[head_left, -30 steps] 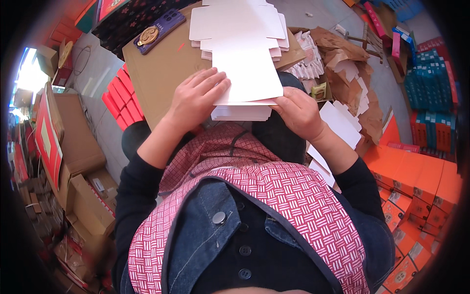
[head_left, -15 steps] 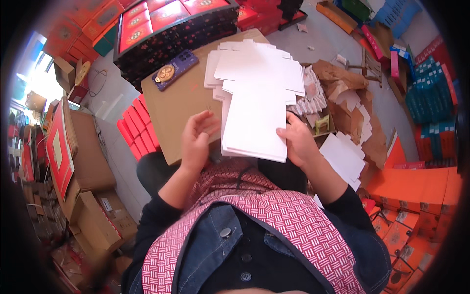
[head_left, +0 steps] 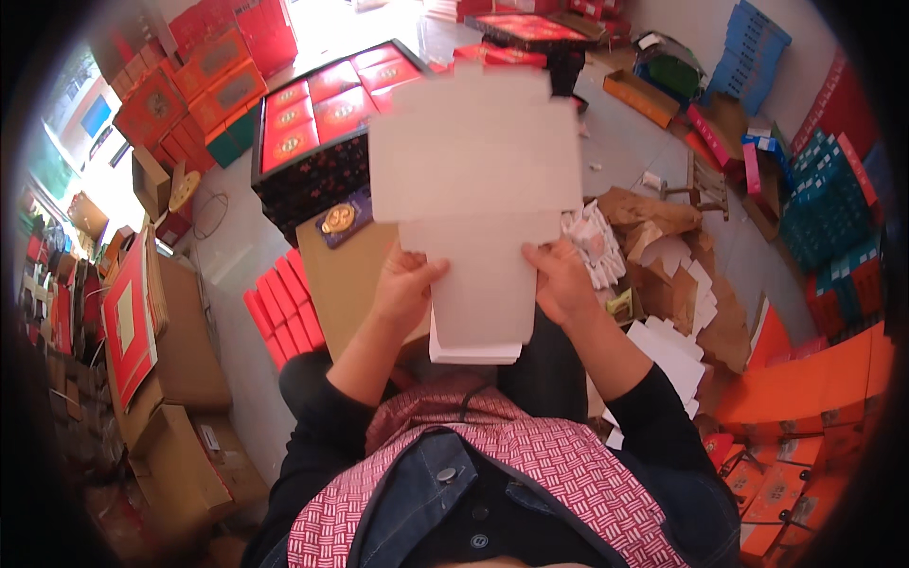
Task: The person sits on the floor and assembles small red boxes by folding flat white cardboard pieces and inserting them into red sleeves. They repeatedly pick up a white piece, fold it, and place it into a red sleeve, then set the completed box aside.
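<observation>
A flat, die-cut white cardboard box blank (head_left: 473,170) is held up in front of me, its wide flaps away from me. My left hand (head_left: 405,282) pinches its left edge between thumb and fingers. On the opposite edge, my right hand (head_left: 562,276) grips it the same way. Below its near end shows the edge of a stack of white blanks (head_left: 476,352); the raised sheet hides the rest. Under these lies a brown cardboard surface (head_left: 355,284), with a dark phone (head_left: 346,220) bearing a gold round ornament at its far left corner.
Black patterned trays of red boxes (head_left: 331,123) stand beyond the phone. Small red boxes (head_left: 279,308) lie at the left. On the right are white packets (head_left: 595,248), crumpled brown paper (head_left: 715,312), loose white blanks (head_left: 663,364) and orange boxes (head_left: 805,388).
One box blank has come up off the stack toward me. My left hand, formerly empty beside the stack, now grips its left edge; my right hand holds the right edge. The view has tilted up.
</observation>
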The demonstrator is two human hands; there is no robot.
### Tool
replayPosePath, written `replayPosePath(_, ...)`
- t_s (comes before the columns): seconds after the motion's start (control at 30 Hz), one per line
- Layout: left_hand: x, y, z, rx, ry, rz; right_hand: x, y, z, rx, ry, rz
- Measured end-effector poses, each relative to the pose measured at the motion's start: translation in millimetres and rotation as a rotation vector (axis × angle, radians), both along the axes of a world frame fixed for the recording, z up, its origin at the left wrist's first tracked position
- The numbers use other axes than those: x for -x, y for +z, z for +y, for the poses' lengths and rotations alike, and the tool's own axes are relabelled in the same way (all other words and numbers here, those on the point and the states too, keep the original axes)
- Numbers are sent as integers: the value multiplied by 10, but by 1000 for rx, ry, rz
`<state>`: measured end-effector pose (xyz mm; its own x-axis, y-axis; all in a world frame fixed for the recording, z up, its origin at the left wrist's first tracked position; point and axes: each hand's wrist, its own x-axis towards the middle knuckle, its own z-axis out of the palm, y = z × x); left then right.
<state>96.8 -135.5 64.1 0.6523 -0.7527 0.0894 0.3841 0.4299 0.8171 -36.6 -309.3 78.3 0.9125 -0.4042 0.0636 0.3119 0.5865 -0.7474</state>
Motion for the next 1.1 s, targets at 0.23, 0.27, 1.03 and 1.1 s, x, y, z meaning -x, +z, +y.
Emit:
replayPosePath(0.23,-517,635,-392,274,32,-302,-543,629,-452,272,39,-328)
replayPosePath(0.27,-540,600,-407,273,46,-323,-554,564,-526,283,67,-325)
replayPosePath(1.03,-475,331,-377,20,274,-459,-472,88,-592,321,-118,-248)
replayPosePath(1.1,-458,487,-447,47,303,-381,-460,210,-672,287,19,-274)
